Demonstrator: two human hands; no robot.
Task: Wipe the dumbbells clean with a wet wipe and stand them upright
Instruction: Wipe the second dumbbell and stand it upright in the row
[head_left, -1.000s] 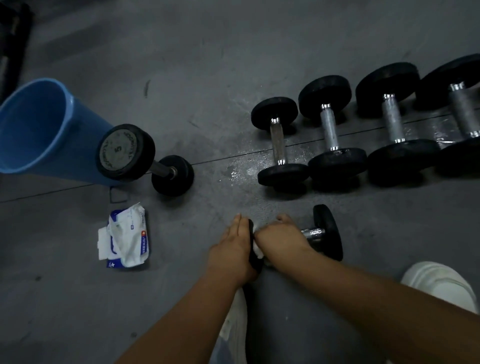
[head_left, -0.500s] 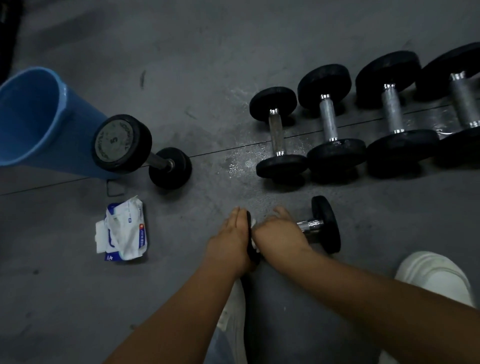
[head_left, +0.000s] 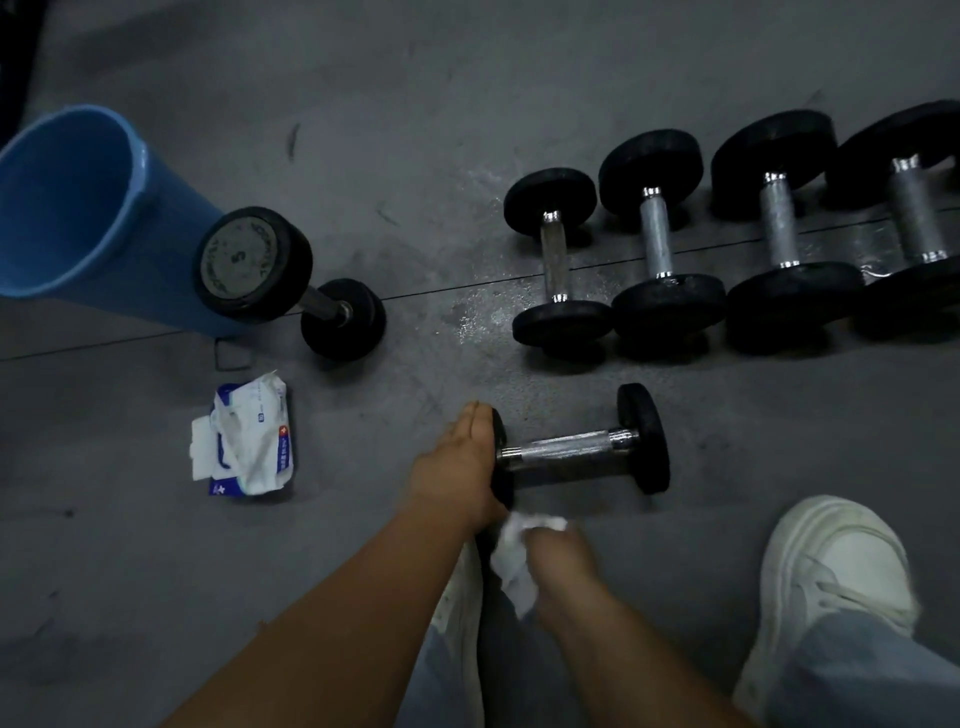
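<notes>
A small black dumbbell (head_left: 576, 451) with a chrome handle lies on its side on the grey floor in front of me. My left hand (head_left: 457, 462) presses flat against the outer face of its left head, fingers straight. My right hand (head_left: 558, 558), blurred, sits below that head and clutches a crumpled white wet wipe (head_left: 514, 556), away from the handle. One dumbbell marked 5 (head_left: 260, 270) stands upright at the left. Several larger dumbbells (head_left: 660, 239) lie in a row at the back right.
A blue bucket (head_left: 78, 208) stands at the far left, just behind the upright dumbbell. An open pack of wet wipes (head_left: 249, 441) lies on the floor left of my hands. My white shoes (head_left: 836, 566) are at the bottom, one under my arms.
My right hand has pulled back off the dumbbell's handle toward me with the wipe, baring the chrome handle. My left hand stays on the left head.
</notes>
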